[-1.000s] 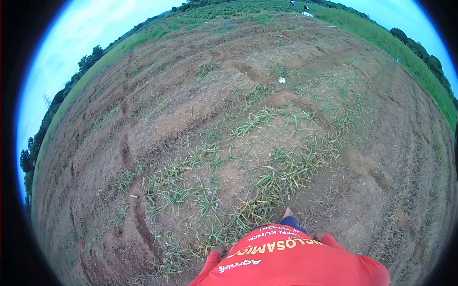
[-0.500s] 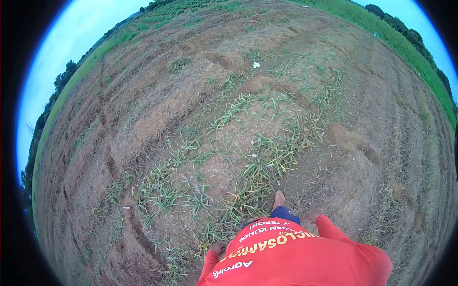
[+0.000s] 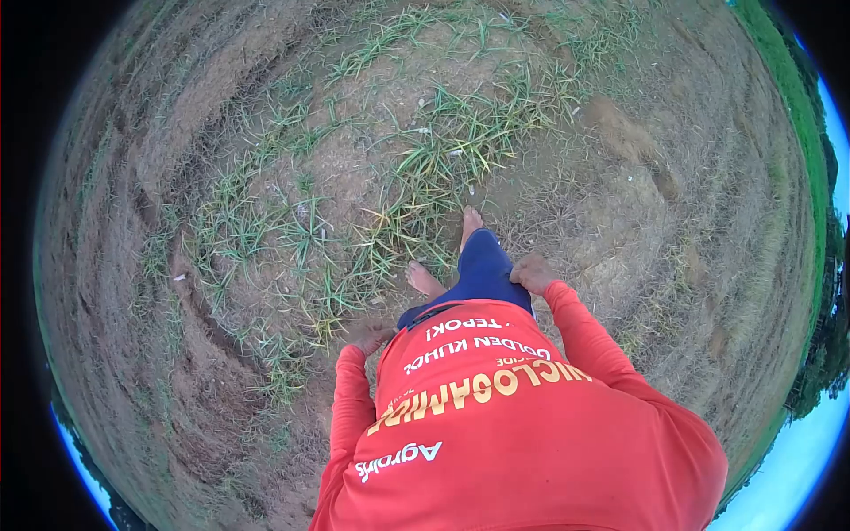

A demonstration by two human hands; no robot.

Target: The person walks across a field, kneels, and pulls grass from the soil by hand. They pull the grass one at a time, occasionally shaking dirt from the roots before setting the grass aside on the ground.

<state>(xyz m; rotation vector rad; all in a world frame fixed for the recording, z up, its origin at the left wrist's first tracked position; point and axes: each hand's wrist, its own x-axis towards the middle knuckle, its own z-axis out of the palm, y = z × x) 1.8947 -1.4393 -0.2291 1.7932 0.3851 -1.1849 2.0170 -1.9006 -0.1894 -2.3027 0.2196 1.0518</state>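
Dark blue trousers [image 3: 485, 267] show below the hem of a red long-sleeved shirt [image 3: 531, 434] with printed lettering. At the outer side of the right thigh, my right hand [image 3: 534, 274] is closed, its fingers pinching the trouser cloth. My left hand [image 3: 368, 336] is beside the left hip, its fingers bent inward toward the trousers; what they hold, if anything, is too small to make out. Two bare feet stand on the soil, the right foot [image 3: 471, 221] ahead of the left foot [image 3: 424, 280]. Green, partly yellowed leafy plants [image 3: 381, 234] grow just beyond the feet.
Brown soil [image 3: 372, 177] with shallow ridges and dry grass spreads around me. A furrow [image 3: 208, 323] runs on the left, and a small mound [image 3: 624, 133] rises on the right. Small white scraps [image 3: 180, 277] lie about. A green grassy strip [image 3: 797, 133] borders the right edge.
The view has tilted down, so more of the shirt, trousers and both feet show. Both hands, partly hidden earlier behind the shirt, are now visible beside the hips and thigh.
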